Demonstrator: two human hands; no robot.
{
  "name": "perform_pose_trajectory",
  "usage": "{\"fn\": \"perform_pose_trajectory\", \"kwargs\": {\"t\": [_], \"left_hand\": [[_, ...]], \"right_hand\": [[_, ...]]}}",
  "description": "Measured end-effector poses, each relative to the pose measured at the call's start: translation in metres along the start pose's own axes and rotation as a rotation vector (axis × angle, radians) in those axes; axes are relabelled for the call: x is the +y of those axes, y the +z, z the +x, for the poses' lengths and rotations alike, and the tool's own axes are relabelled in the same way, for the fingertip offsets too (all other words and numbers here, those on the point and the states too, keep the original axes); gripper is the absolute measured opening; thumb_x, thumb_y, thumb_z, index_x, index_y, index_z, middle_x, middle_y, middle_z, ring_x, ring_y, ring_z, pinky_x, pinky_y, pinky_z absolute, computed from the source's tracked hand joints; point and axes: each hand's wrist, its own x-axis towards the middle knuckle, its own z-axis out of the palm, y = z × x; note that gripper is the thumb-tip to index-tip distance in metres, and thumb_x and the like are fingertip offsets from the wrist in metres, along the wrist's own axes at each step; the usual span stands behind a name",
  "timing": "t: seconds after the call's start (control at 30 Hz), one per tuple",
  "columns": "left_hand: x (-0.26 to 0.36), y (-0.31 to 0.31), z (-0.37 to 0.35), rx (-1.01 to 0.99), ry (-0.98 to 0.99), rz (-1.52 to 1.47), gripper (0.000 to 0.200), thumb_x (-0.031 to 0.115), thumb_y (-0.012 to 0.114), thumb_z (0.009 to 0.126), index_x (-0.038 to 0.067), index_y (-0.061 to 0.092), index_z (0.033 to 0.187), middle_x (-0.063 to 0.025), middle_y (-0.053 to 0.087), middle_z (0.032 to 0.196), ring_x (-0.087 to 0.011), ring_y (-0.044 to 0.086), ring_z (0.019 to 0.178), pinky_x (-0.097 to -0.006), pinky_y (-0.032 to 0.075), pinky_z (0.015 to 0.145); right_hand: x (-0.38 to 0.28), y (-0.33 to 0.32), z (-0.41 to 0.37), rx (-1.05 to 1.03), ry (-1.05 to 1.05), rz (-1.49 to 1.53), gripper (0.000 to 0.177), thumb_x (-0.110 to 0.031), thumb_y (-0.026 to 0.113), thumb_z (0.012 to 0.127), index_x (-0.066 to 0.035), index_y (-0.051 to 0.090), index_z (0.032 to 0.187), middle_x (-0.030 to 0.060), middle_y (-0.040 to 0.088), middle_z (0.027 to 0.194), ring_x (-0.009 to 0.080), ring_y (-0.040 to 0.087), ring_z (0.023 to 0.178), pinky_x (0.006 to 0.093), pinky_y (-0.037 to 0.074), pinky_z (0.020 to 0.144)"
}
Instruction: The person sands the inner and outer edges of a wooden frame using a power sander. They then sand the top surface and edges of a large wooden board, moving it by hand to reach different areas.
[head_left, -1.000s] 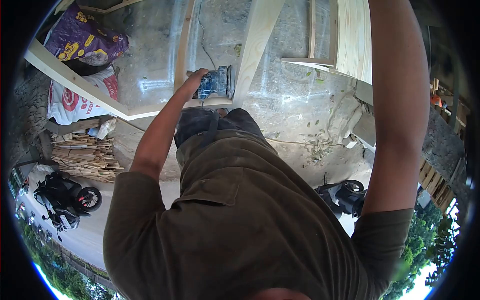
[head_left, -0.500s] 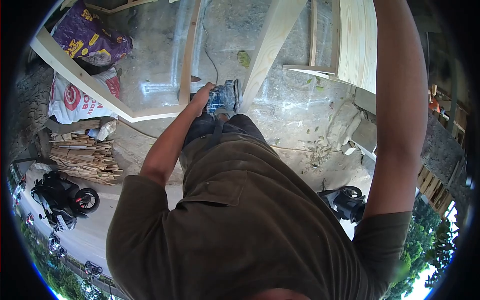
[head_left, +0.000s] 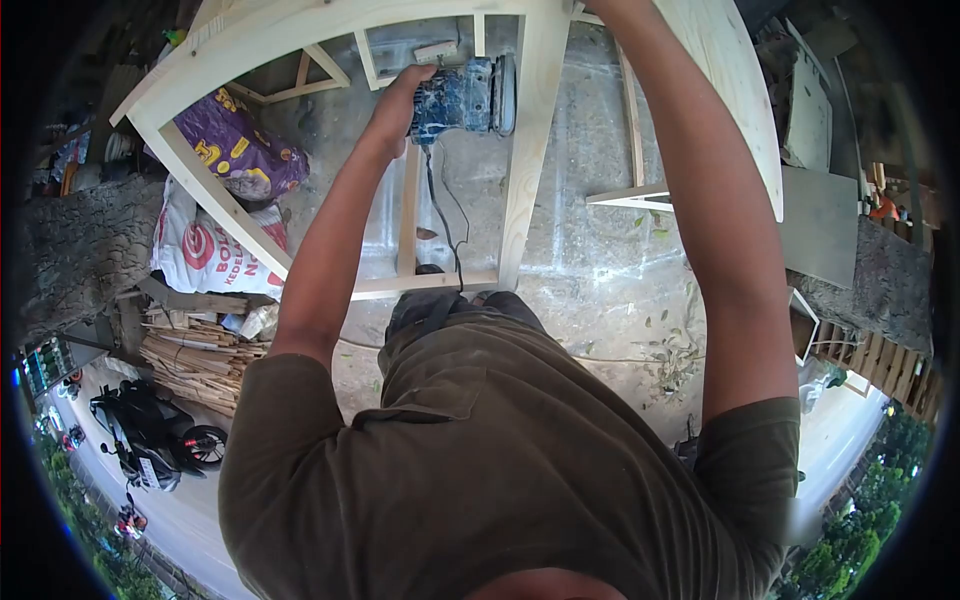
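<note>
The left hand [head_left: 400, 105] is gripping the blue sander [head_left: 460, 97], whose pad side is facing a pale wooden post [head_left: 532, 145] just right of it. The right hand is lying beyond the top edge, so I cannot tell its state. Below the sander, a dark cord [head_left: 431, 172] is hanging and crossing a bottom rail [head_left: 410, 287]. Left of the sander, a slanting leg [head_left: 212, 200] is partly blocking a purple bag [head_left: 255, 150] and a white sack [head_left: 205, 250]; farther below-left, a stick pile [head_left: 200, 360] and a black motorcycle [head_left: 145, 430] are showing.
</note>
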Motion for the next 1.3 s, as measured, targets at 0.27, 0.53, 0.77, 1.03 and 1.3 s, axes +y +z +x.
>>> {"fn": "perform_pose_trajectory", "kwargs": {"t": [0.27,0.53,0.77,1.03,1.3], "left_hand": [[-0.069,-0.002,-0.087,0.129,0.401,0.356,0.052,0.039,0.070,0.098,0.003,0.053,0.131,-0.0147,0.066,0.106,-0.0213,0.064,0.096,-0.0372,0.053,0.089],[-0.159,0.048,-0.195,0.335,0.413,0.598,0.073,0.028,0.090,0.082,-0.001,0.047,0.134,-0.0198,0.063,0.112,-0.0307,0.069,0.091,-0.0430,0.057,0.083],[-0.018,0.114,-0.182,0.522,0.942,0.978,0.085,0.040,0.097,0.074,0.003,0.053,0.136,-0.0183,0.053,0.122,-0.0379,0.068,0.099,-0.0485,0.057,0.085],[0.038,0.164,-0.188,0.420,0.981,1.151,0.099,0.047,0.094,0.073,-0.002,0.048,0.146,-0.0223,0.049,0.123,-0.0406,0.068,0.101,-0.0454,0.061,0.073],[0.049,0.145,-0.200,0.035,0.873,1.168,0.070,0.015,0.069,0.097,-0.009,0.038,0.155,-0.0285,0.046,0.141,-0.0437,0.066,0.117,-0.0465,0.059,0.094]], "right_hand": [[0.014,0.009,0.003,0.029,-0.045,-0.006,0.044,-0.036,0.055,0.096,0.001,0.078,0.096,0.0277,0.076,0.102,0.0472,0.072,0.100,0.0556,0.056,0.093],[0.005,0.006,0.004,-0.010,-0.007,0.018,0.045,-0.038,0.056,0.097,0.002,0.077,0.096,0.0290,0.075,0.104,0.0469,0.071,0.103,0.0548,0.055,0.094],[0.016,-0.015,-0.028,0.058,-0.196,0.004,0.037,-0.025,0.057,0.102,0.004,0.068,0.121,0.0310,0.066,0.115,0.0488,0.066,0.105,0.0568,0.057,0.087],[-0.059,-0.105,-0.254,-0.135,0.228,0.191,0.080,-0.047,0.064,0.105,0.008,0.038,0.157,0.0208,0.059,0.118,0.0330,0.062,0.104,0.0436,0.054,0.094],[-0.079,-0.069,-0.263,-0.115,0.474,0.664,0.108,-0.057,0.062,0.105,0.008,0.003,0.167,0.0354,0.030,0.144,0.0409,0.049,0.123,0.0484,0.045,0.109]]}}
